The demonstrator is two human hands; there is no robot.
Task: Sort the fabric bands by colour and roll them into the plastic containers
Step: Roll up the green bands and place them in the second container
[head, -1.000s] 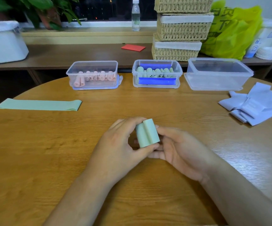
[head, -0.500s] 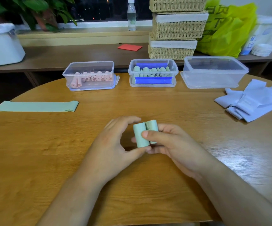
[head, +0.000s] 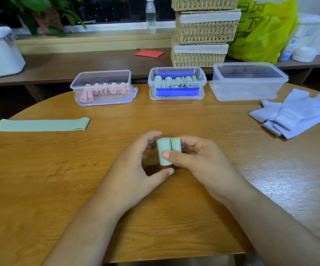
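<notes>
The rolling step looked finished: the green band (head: pixel 167 150) stood as a tight double roll between the fingers. The right hand (head: pixel 203 166) pinched it, thumb across its front and fingers curled behind. The left hand (head: pixel 134 169) curved loosely beside it, thumb just under the roll's lower end (whether it touched could not be told). Next, I judged, it belonged well beyond the fingertips, in the middle container (head: pixel 202 93) with the other green rolls. A flat green band (head: pixel 40 124) waited far left of the left fingers.

Your left hand (head: pixel 134 169) and right hand (head: pixel 199 162) are bare, and so are both forearms (head: pixel 270 223) across the lower half of the frame. Your right thumbnail (head: pixel 165 154) is short and rounded.
</notes>
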